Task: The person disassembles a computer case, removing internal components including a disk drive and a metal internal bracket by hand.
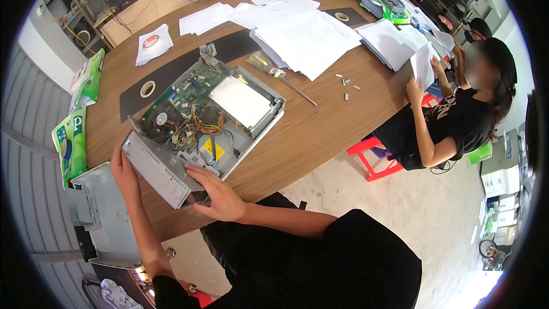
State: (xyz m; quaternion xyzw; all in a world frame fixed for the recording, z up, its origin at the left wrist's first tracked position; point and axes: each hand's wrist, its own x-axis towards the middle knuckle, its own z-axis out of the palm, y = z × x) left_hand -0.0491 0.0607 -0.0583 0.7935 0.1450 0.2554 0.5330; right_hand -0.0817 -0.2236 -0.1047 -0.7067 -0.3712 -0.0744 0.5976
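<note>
Left grip (120, 169), right grip (221, 195), holding perforated metal panel (153, 166)

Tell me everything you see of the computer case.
The computer case, grey and metal-looking, lies open and angled on the wooden table. Inside show a green circuit board, a white flat block, tangled coloured wires and a yellow label. The left hand touches the left end of its near grey panel, the right hand the other end.
</note>
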